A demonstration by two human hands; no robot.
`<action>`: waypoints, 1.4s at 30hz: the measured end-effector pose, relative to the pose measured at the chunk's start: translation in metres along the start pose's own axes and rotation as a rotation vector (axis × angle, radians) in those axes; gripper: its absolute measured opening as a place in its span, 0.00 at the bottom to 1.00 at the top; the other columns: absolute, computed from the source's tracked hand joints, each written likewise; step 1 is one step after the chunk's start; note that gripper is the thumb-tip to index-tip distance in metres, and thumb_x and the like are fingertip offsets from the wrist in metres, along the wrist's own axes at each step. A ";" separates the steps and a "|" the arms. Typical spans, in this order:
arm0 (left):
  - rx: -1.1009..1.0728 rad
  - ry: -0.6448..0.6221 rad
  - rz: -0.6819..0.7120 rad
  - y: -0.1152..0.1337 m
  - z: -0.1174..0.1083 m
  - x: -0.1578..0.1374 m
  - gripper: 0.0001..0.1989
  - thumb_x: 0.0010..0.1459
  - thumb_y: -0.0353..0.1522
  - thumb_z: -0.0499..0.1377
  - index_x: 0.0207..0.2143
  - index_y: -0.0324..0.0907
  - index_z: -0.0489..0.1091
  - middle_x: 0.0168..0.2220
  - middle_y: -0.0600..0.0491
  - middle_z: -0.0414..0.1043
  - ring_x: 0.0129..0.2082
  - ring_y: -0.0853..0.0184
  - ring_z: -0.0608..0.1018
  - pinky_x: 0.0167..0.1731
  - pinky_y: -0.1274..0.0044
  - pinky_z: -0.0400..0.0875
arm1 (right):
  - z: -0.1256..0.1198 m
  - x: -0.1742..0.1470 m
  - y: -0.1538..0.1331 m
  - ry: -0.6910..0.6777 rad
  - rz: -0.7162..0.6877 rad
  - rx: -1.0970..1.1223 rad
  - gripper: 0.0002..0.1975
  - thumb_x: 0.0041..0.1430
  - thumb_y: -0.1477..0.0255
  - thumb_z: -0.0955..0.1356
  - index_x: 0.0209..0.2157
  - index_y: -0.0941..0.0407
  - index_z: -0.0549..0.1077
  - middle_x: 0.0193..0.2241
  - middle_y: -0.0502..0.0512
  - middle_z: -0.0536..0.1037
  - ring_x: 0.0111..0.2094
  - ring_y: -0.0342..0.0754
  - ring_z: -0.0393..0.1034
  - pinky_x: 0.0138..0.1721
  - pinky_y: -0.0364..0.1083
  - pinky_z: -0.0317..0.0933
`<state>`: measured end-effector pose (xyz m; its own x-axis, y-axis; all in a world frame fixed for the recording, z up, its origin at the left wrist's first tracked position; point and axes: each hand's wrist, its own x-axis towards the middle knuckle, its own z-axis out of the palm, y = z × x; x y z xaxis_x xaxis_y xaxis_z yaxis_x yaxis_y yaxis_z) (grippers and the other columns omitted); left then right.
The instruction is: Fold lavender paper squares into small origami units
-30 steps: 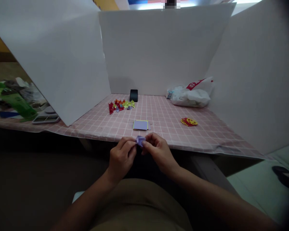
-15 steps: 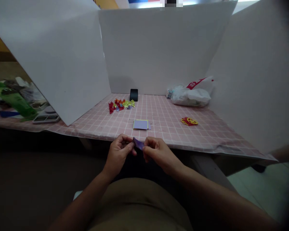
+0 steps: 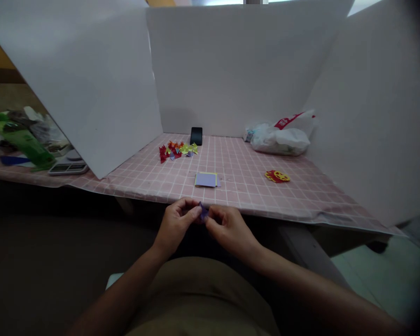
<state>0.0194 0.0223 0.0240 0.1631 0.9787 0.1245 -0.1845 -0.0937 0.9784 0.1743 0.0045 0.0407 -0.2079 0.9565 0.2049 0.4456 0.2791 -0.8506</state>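
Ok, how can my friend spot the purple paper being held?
Find the pink checked tablecloth, then the left hand and right hand by its near edge. Pinched between them is the purple paper, folded, unlike the flat paper stack beyond.

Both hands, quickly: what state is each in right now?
Left hand: closed, its fingers pinching the small purple folded paper.
Right hand: closed, holding the same paper from the other side.
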 end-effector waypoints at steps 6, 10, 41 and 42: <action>0.073 0.027 0.034 0.002 0.001 -0.001 0.09 0.52 0.35 0.65 0.33 0.38 0.74 0.28 0.55 0.75 0.27 0.70 0.75 0.31 0.78 0.72 | 0.001 -0.005 0.000 -0.018 -0.062 -0.013 0.13 0.59 0.72 0.64 0.21 0.56 0.63 0.18 0.47 0.64 0.21 0.41 0.55 0.23 0.43 0.47; 0.070 0.030 0.017 0.006 0.000 -0.002 0.09 0.53 0.35 0.64 0.33 0.38 0.74 0.28 0.55 0.75 0.27 0.70 0.75 0.30 0.78 0.72 | -0.012 0.000 -0.004 -0.082 -0.057 0.106 0.18 0.64 0.65 0.62 0.21 0.56 0.65 0.18 0.49 0.66 0.22 0.42 0.59 0.24 0.43 0.51; 0.055 -0.122 -0.028 0.008 0.001 -0.007 0.10 0.58 0.37 0.62 0.31 0.39 0.73 0.27 0.56 0.71 0.27 0.71 0.72 0.31 0.78 0.71 | -0.015 0.008 0.006 -0.079 -0.038 0.246 0.06 0.58 0.73 0.66 0.27 0.57 0.68 0.23 0.48 0.69 0.25 0.41 0.61 0.28 0.42 0.57; 0.055 -0.120 -0.027 0.008 0.001 -0.007 0.09 0.58 0.37 0.62 0.31 0.39 0.73 0.27 0.56 0.71 0.27 0.71 0.72 0.31 0.78 0.71 | -0.015 0.008 0.006 -0.075 -0.045 0.244 0.06 0.57 0.73 0.66 0.26 0.57 0.68 0.23 0.48 0.69 0.25 0.41 0.61 0.28 0.42 0.57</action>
<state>0.0177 0.0141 0.0314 0.2823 0.9526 0.1138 -0.1253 -0.0810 0.9888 0.1881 0.0156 0.0439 -0.2907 0.9320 0.2164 0.2131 0.2835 -0.9350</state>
